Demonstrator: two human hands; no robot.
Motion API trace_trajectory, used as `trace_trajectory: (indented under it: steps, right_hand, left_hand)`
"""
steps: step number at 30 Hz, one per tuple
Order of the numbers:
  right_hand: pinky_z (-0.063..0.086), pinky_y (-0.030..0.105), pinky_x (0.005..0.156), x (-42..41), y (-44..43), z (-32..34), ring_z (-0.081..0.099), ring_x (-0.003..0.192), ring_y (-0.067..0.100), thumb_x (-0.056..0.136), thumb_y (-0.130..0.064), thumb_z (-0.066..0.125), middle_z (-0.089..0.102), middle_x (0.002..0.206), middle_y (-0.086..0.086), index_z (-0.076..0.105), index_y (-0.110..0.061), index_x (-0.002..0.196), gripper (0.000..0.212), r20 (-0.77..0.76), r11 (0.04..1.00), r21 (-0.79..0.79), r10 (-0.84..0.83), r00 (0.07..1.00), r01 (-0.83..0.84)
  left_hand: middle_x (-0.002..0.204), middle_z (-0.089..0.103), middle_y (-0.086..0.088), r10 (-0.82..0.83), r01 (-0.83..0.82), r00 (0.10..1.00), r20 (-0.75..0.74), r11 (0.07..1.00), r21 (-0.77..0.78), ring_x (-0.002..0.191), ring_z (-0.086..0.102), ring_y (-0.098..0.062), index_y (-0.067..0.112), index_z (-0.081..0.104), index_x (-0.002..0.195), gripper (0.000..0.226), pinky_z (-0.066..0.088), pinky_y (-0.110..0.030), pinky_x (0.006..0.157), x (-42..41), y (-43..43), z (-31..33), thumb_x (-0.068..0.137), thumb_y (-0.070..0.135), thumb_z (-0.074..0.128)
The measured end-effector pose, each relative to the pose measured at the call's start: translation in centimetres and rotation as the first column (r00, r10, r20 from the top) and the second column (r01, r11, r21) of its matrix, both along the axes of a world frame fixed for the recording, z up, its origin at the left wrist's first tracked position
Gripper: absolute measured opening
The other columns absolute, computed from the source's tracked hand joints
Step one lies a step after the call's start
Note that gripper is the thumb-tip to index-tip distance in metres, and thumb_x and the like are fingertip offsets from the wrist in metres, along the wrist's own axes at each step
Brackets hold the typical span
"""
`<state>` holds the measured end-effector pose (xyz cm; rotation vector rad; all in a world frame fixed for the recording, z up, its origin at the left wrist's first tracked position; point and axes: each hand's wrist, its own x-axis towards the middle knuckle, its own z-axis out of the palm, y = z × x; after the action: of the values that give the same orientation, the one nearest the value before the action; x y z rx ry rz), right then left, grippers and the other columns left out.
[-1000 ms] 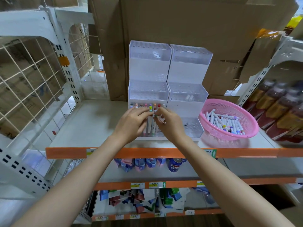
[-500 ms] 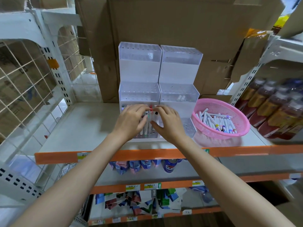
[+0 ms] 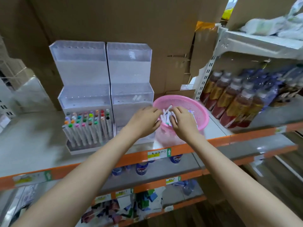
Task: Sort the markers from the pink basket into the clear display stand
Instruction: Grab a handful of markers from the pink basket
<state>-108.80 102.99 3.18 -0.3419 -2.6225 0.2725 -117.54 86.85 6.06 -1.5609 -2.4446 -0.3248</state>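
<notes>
Over the pink basket [image 3: 199, 104] at the right of the shelf [image 3: 32, 145] is where both your hands now sit; half a second ago they were together at the front row of the clear display stand [image 3: 101, 95], and they have since left it and moved right. Your left hand [image 3: 144, 122] lies at the basket's near-left rim with its fingers bent down toward the loose white markers [image 3: 165, 114] heaped inside. Your right hand [image 3: 183, 123] is just beside it, fingers curled into the same heap. Motion blur hides whether either hand has actually closed on a marker, so I cannot tell. With your hands gone, the stand's lowest left tier shows its sorted markers [image 3: 86, 125] standing upright, coloured caps up. Its upper tiers look almost bare, and its right half touches the basket's side.
</notes>
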Motion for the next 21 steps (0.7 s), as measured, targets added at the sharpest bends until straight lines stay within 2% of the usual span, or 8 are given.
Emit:
trace_trajectory:
  steps: [4, 7, 9, 12, 15, 18, 21]
  right_hand:
    - [0.044, 0.043, 0.078, 0.9, 4.6, -0.7, 0.054, 0.099, 0.034, 0.095, -0.023, 0.046, 0.058, 0.107, 0.012, 0.057, -0.007, 0.106, 0.023, 0.153, 0.994, -0.022, -0.1, 0.983, 0.105]
    - [0.043, 0.041, 0.081, 0.8, 6.7, -1.2, 0.053, 0.106, 0.035, 0.097, -0.028, 0.043, 0.058, 0.115, 0.013, 0.056, -0.008, 0.116, 0.03, 0.265, 0.99, -0.022, -0.129, 0.956, 0.139]
    - [0.044, 0.041, 0.084, 0.2, 7.5, -1.4, 0.053, 0.111, 0.034, 0.097, -0.03, 0.043, 0.058, 0.119, 0.014, 0.055, -0.01, 0.12, 0.032, 0.33, 0.988, -0.048, -0.123, 0.936, 0.146]
    - [0.04, 0.043, 0.094, -0.8, 8.0, -1.4, 0.051, 0.116, 0.032, 0.095, -0.032, 0.044, 0.056, 0.127, 0.011, 0.053, -0.015, 0.126, 0.036, 0.429, 0.994, -0.048, -0.071, 0.901, 0.101]
    - [0.039, 0.043, 0.096, -2.0, 8.5, -1.6, 0.048, 0.123, 0.032, 0.098, -0.032, 0.04, 0.053, 0.134, 0.009, 0.048, -0.019, 0.134, 0.039, 0.486, 0.998, -0.046, -0.008, 0.874, 0.034]
    - [0.042, 0.039, 0.086, -3.2, 9.0, -2.1, 0.05, 0.119, 0.034, 0.099, -0.028, 0.04, 0.058, 0.125, 0.015, 0.06, -0.011, 0.115, 0.03, 0.488, 0.999, -0.043, 0.03, 0.873, -0.01]
    - [0.037, 0.034, 0.072, -4.0, 9.3, -2.0, 0.056, 0.106, 0.032, 0.095, -0.028, 0.047, 0.063, 0.108, 0.012, 0.067, -0.012, 0.101, 0.025, 0.47, 1.0, 0.017, -0.007, 0.883, -0.001]
  left_hand:
    - [0.118, 0.058, -0.01, -0.003, 0.008, 0.994, 0.106, 0.999, -0.046, 0.103, 0.055, -0.029, 0.011, 0.054, 0.123, 0.032, 0.046, -0.038, 0.082, 0.1, 5.2, -0.9, 0.096, 0.027, 0.046]
    - [0.106, 0.06, -0.013, 0.068, -0.046, 0.978, 0.197, 0.992, -0.118, 0.097, 0.057, -0.031, 0.008, 0.06, 0.104, 0.021, 0.049, -0.043, 0.08, -0.6, 8.5, -1.8, 0.093, 0.018, 0.045]
    - [0.103, 0.061, -0.015, 0.143, -0.095, 0.971, 0.193, 0.967, -0.236, 0.096, 0.058, -0.034, 0.007, 0.061, 0.098, 0.019, 0.049, -0.039, 0.077, -1.1, 10.2, -2.3, 0.09, 0.012, 0.045]
    - [0.111, 0.061, -0.017, 0.222, -0.135, 0.957, 0.189, 0.912, -0.387, 0.1, 0.058, -0.033, 0.005, 0.062, 0.11, 0.025, 0.042, -0.034, 0.073, -1.9, 11.5, -3.1, 0.09, 0.009, 0.049]
    - [0.11, 0.063, -0.018, 0.24, -0.158, 0.953, 0.186, 0.915, -0.371, 0.098, 0.058, -0.033, 0.006, 0.064, 0.106, 0.023, 0.044, -0.037, 0.076, -2.9, 12.5, -4.0, 0.088, 0.008, 0.051]
    - [0.1, 0.066, -0.016, 0.268, -0.185, 0.932, 0.243, 0.93, -0.316, 0.09, 0.059, -0.033, 0.007, 0.062, 0.088, 0.012, 0.043, -0.037, 0.07, -3.3, 13.3, -4.3, 0.088, 0.009, 0.05]
    - [0.093, 0.067, -0.014, 0.298, -0.234, 0.908, 0.295, 0.943, -0.235, 0.084, 0.06, -0.031, 0.006, 0.063, 0.088, 0.011, 0.047, -0.038, 0.069, -3.4, 13.8, -4.6, 0.086, 0.013, 0.055]
